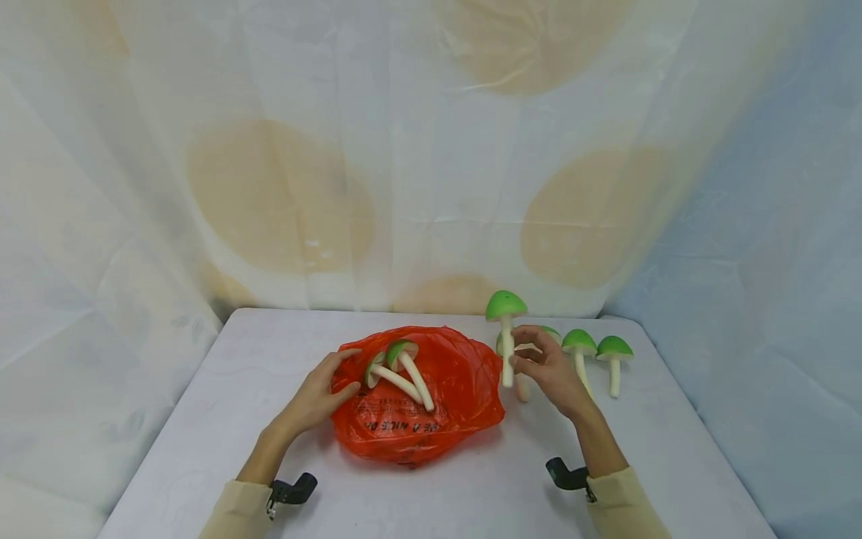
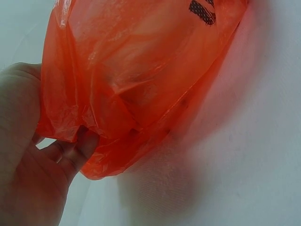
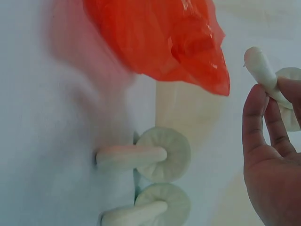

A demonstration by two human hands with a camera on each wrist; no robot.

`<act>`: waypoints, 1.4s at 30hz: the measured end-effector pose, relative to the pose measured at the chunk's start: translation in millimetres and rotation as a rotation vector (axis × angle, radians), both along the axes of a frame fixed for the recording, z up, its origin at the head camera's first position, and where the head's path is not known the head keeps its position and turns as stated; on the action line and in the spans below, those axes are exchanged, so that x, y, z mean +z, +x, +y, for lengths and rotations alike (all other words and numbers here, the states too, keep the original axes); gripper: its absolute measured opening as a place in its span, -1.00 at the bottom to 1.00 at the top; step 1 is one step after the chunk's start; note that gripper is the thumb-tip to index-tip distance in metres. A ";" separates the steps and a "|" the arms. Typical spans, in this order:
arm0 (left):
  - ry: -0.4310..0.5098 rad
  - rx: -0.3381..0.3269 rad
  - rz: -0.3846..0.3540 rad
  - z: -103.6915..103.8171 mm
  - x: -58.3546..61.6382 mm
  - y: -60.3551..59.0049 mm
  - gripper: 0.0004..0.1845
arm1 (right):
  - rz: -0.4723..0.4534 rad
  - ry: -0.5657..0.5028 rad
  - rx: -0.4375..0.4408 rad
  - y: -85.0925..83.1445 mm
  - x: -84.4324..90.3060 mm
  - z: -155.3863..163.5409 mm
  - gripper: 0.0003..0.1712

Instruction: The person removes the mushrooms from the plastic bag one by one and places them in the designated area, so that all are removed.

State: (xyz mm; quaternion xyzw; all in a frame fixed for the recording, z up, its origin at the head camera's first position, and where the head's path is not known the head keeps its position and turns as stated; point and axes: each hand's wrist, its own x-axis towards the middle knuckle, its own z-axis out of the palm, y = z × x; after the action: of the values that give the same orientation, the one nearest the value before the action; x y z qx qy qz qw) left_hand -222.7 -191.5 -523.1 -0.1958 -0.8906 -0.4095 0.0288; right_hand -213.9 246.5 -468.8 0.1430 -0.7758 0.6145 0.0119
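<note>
A red plastic bag [image 1: 465, 385] with black print lies in the middle of the table. Two toy mushrooms with green caps and white stems, the upper one [image 1: 411, 363] and the lower one [image 1: 397, 382], lie across its top. At the bag's left edge my left hand [image 1: 316, 395] grips the plastic; in the left wrist view its fingertips [image 2: 87, 141] pinch a fold. My right hand [image 1: 552, 374] holds another green-capped mushroom [image 1: 506, 311] upright by the stem, just right of the bag. The right wrist view shows this stem [image 3: 260, 68] between thumb and fingers.
Right of the bag more mushrooms lie on the white table [image 1: 202, 449], including one [image 1: 579, 343] and another [image 1: 614, 350] farther right. Others are partly hidden behind my right hand. Pale curtains [image 1: 431, 172] with tan circles stand behind the table and along both sides.
</note>
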 end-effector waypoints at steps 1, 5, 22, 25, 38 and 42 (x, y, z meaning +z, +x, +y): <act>-0.001 0.000 0.000 -0.1 -0.1 0.0 -0.35 | 0.003 0.004 -0.005 -0.1 -0.3 2.7 -0.51; -0.001 0.003 0.001 -0.4 0.4 0.2 -0.35 | 0.022 0.022 -0.019 0.2 -1.8 12.8 -0.50; -0.010 0.000 0.009 0.5 -1.1 -2.2 -0.35 | 0.053 0.089 -0.076 3.1 -9.5 44.0 -0.49; -0.001 0.000 0.005 0.8 -0.7 -2.1 -0.35 | 0.054 0.095 -0.079 2.9 -10.3 46.0 -0.48; 0.001 0.002 -0.004 -1.0 -0.3 1.5 -0.35 | -0.021 0.135 -0.100 4.5 -21.6 56.6 -0.47; -0.002 0.000 0.001 -1.0 -1.1 1.4 -0.34 | -0.021 0.144 -0.100 5.8 -24.7 62.0 -0.46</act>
State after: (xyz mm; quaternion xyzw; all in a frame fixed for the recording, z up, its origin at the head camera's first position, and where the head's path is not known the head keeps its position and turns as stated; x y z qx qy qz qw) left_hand -221.3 -192.5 -524.3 -0.1963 -0.8909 -0.4085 0.0290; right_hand -208.0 308.5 -493.5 0.0981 -0.8241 0.5574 0.0241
